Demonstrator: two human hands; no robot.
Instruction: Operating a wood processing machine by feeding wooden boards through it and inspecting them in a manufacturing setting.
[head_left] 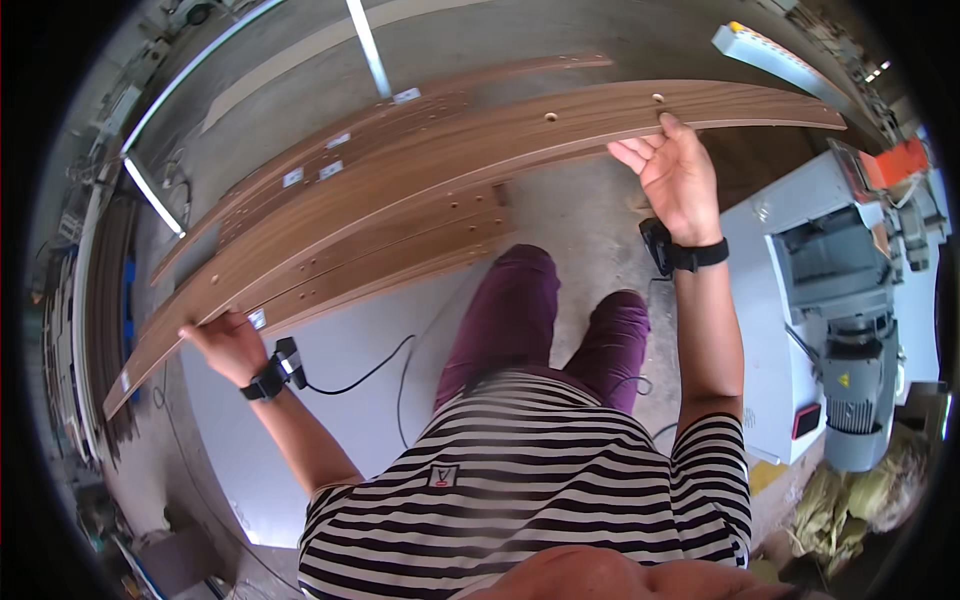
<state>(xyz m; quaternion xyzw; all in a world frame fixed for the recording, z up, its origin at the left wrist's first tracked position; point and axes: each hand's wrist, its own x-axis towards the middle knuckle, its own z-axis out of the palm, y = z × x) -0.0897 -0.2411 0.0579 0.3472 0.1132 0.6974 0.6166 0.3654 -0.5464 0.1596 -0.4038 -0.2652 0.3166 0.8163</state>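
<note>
A long brown wood-grain board (430, 150) stretches across in front of me, with drilled holes along its face. My left hand (230, 345) grips its near edge toward the left end, the fingers partly hidden beneath. Toward the right end, my right hand (677, 180) has its thumb against the board's edge near a hole, with other fingers curled under it. Below and beyond this board lie more brown boards (400, 238), some with small holes and white labels (331, 169). Each wrist wears a black strap with a small device.
At the right stands a grey machine with a motor (852, 390) and an orange part (900, 160). A white metal frame (368, 50) rises beyond the boards. Black cables (365, 385) cross a pale panel (290, 430) at the left. Stacked boards (115, 290) line the far left; yellowish bags (840, 515) lie lower right.
</note>
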